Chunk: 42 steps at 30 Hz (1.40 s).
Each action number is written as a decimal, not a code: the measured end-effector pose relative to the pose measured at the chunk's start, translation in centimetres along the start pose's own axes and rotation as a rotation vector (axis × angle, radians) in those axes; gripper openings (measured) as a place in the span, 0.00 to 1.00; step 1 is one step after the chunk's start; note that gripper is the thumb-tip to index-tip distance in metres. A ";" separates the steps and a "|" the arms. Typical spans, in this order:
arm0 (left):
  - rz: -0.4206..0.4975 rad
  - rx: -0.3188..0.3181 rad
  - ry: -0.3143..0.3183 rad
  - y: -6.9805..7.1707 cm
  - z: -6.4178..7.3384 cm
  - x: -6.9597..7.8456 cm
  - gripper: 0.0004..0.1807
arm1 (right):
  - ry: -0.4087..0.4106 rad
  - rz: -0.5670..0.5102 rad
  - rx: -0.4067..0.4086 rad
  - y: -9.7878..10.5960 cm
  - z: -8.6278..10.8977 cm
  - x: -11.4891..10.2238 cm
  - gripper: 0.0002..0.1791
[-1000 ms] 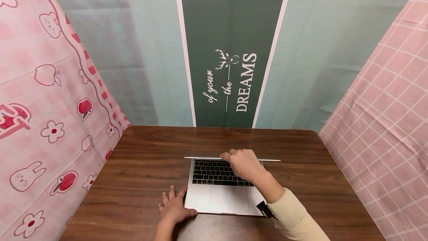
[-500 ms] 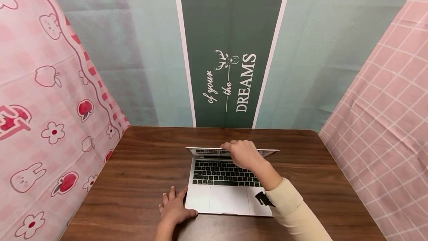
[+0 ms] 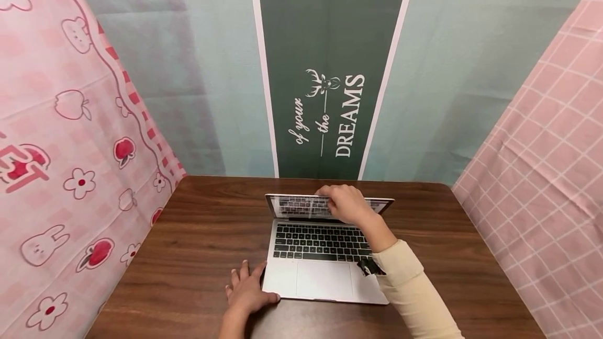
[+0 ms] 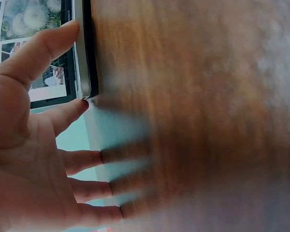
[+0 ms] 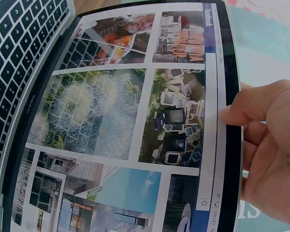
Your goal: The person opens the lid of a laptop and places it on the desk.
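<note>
A silver laptop (image 3: 325,279) with black keys stands on the wooden table, its lid tilted up. In the right wrist view its screen (image 5: 96,111) is lit with a page of photos. My right hand (image 3: 347,204) pinches the lid's top edge, thumb (image 5: 237,111) on the screen side and fingers curled behind. My left hand (image 3: 247,291) lies beside the laptop's front left corner with fingers spread on the table. Its thumb and index fingertip touch the laptop's edge, as the left wrist view (image 4: 82,58) shows too.
The brown wooden table (image 3: 188,255) runs up to a green curtain (image 3: 226,67) at the back. Pink printed cloth (image 3: 94,171) hangs on the left, and pink checked cloth (image 3: 542,161) on the right. A black strap piece (image 3: 369,267) sits at the right cuff.
The right hand has raised the laptop's lid up and back, so more of the screen and keyboard shows. My left hand has stayed at the front left corner.
</note>
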<state>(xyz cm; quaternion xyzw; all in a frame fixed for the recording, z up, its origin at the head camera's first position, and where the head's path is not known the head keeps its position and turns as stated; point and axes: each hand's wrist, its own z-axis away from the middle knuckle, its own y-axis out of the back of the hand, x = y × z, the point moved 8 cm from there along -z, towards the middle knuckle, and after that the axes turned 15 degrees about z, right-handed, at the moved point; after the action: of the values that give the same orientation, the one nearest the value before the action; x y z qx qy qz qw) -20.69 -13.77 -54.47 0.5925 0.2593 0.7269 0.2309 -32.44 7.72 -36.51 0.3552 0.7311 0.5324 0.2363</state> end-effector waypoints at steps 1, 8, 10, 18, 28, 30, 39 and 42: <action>-0.002 -0.001 -0.001 -0.1 0.0 0.0 0.49 | -0.002 0.007 0.005 0.0 -0.1 0.1 0.22; 0.004 0.000 -0.013 -0.5 0.0 0.1 0.49 | -0.014 0.196 0.060 0.1 -0.5 0.4 0.20; 0.000 -0.001 -0.012 -0.6 0.1 0.1 0.49 | 0.003 0.294 0.092 0.1 -0.5 0.1 0.19; -0.011 0.000 -0.003 -0.5 0.2 0.1 0.49 | 0.001 0.507 0.153 0.2 -1.2 -0.5 0.15; -0.015 -0.006 -0.003 -0.4 0.2 0.0 0.49 | -0.041 0.595 0.007 -0.4 -2.8 -0.2 0.13; -0.019 -0.006 -0.003 -0.3 0.1 0.0 0.50 | -0.054 0.588 -0.012 -0.6 -3.1 -0.1 0.13; -0.026 -0.010 -0.002 -0.3 -0.1 0.1 0.49 | -0.101 0.553 0.026 -0.9 -3.7 0.7 0.13; -0.022 -0.012 -0.003 -0.3 0.0 0.2 0.49 | -0.116 0.536 0.020 -1.1 -4.0 1.1 0.15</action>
<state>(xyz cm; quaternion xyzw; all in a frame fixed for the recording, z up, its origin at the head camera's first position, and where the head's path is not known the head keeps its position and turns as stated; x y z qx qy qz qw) -20.77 -13.45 -54.48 0.5893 0.2610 0.7250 0.2428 -36.31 6.00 -36.21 0.5682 0.6014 0.5475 0.1252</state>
